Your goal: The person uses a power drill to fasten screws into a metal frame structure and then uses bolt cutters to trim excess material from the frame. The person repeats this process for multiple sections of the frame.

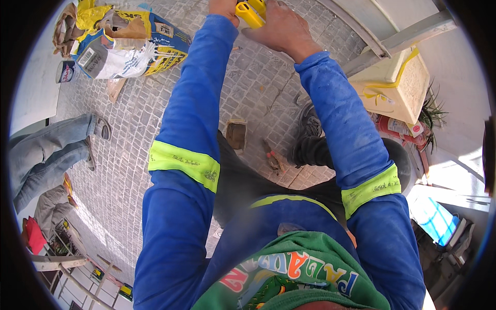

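At the top edge, both my arms in blue sleeves reach far forward. My right hand (287,31) is closed around a yellow plastic-bodied tool (252,14); the frame edge cuts it off, so its exact kind does not show. My left hand (223,8) is right beside the tool's left side, its fingers out of the picture. Between my legs, a pair of pliers (271,155) with reddish handles lies on the small-stone paving (258,98). Left of the pliers is a square opening (236,135) in the paving.
Torn blue-and-yellow sacks (165,44) and a can (65,72) lie at the far left. A metal frame (392,44) leans over a cream box (395,85) at the right. Another person's legs (51,150) are at the left, above a metal rack (72,263).
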{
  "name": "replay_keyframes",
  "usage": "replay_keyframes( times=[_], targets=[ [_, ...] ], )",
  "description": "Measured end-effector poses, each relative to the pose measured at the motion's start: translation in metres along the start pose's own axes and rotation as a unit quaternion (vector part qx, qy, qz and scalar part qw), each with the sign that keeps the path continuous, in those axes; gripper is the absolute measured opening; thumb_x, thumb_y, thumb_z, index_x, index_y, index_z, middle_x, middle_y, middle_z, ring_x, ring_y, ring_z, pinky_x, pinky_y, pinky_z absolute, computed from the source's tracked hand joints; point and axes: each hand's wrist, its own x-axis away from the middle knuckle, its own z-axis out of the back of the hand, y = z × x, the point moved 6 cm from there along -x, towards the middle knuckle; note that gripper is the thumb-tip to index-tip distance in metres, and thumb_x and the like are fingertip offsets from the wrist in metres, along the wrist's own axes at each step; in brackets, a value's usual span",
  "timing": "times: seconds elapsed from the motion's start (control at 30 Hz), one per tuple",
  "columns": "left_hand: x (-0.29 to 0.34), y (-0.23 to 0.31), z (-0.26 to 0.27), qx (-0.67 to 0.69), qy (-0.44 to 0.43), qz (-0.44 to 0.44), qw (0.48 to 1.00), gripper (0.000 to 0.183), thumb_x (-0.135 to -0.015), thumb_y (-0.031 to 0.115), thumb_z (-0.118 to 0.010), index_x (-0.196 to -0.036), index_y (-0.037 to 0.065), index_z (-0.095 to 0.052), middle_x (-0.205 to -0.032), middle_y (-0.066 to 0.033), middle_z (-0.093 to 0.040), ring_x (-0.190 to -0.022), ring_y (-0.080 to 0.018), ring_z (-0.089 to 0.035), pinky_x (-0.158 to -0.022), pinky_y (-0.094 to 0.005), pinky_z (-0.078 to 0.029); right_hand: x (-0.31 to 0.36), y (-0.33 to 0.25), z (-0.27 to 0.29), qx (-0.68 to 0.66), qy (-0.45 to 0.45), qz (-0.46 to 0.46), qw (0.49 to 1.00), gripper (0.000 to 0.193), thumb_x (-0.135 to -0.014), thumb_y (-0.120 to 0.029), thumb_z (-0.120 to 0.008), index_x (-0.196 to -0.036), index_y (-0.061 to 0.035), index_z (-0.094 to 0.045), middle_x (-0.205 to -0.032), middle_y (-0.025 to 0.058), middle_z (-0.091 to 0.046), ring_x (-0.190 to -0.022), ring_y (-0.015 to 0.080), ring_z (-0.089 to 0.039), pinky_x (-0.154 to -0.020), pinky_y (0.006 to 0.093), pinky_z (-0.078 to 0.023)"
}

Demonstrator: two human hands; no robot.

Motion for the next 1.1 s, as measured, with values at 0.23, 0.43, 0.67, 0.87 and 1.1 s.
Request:
replay_keyframes(
  times=[0.23, 0.43, 0.67, 0.87, 1.1],
  targets=[
    [0.002, 0.005, -0.006, -0.030, 0.063, -0.083, 0.994, 0.035, -0.092, 0.033, -0.078, -0.074, 0.004, -0.068, -0.065, -0.0081, -0.066, -0.054, -0.0200, -0.064, -0.053, -0.0320, -0.051, -0.017, 0.015, -0.019, 0.019, -0.005, 0.037, 0.999, 0.096, -0.071, -0.071, -0.079, -0.131, 0.0011, -0.059, -0.116, 0.0254, -0.070, -0.099, 0.0395, -0.072, -0.088, 0.0484, -0.057],
    [0.089, -0.002, 0.020, -0.041, -0.098, -0.053, 0.993, 0.037, -0.094, 0.027, -0.076, -0.121, 0.005, -0.063, -0.114, -0.0118, -0.072, -0.103, -0.0208, -0.068, -0.090, -0.0330, -0.054, 0.022, 0.006, -0.027, -0.239, -0.053, 0.170, 0.955, 0.060, -0.088, -0.055, -0.074, -0.118, -0.0041, -0.065, -0.103, 0.0165, -0.071, -0.090, 0.0340, -0.070, -0.080, 0.0413, -0.054],
    [0.133, -0.041, 0.115, -0.294, -0.108, 0.058, 0.948, 0.055, -0.092, 0.032, -0.078, -0.136, 0.005, -0.060, -0.130, -0.0110, -0.065, -0.115, -0.0214, -0.064, -0.100, -0.0383, -0.051, 0.057, -0.012, 0.032, -0.083, -0.053, 0.184, 0.978, 0.040, -0.092, -0.036, -0.074, -0.108, -0.0018, -0.059, -0.089, 0.0215, -0.063, -0.078, 0.0383, -0.062, -0.071, 0.0440, -0.049],
    [0.128, -0.061, 0.112, -0.344, -0.024, 0.096, 0.934, 0.067, -0.088, 0.038, -0.080, -0.139, 0.000, -0.058, -0.127, -0.0142, -0.067, -0.113, -0.0218, -0.065, -0.098, -0.0374, -0.052, 0.123, -0.014, 0.102, 0.006, 0.084, 0.119, 0.989, 0.032, -0.092, -0.022, -0.076, -0.109, -0.0014, -0.058, -0.088, 0.0201, -0.063, -0.076, 0.0369, -0.062, -0.070, 0.0415, -0.049],
    [-0.003, -0.021, -0.094, -0.086, 0.109, 0.007, 0.990, 0.122, -0.074, 0.041, -0.088, -0.157, -0.010, -0.015, -0.148, -0.0316, -0.043, -0.136, -0.0381, -0.049, -0.111, -0.0448, -0.043, 0.166, 0.037, 0.173, -0.106, 0.221, -0.022, 0.969, 0.027, -0.097, -0.020, -0.072, -0.112, -0.0022, -0.058, -0.083, 0.0055, -0.059, -0.072, 0.0106, -0.057, -0.065, 0.0252, -0.045]
  ],
)
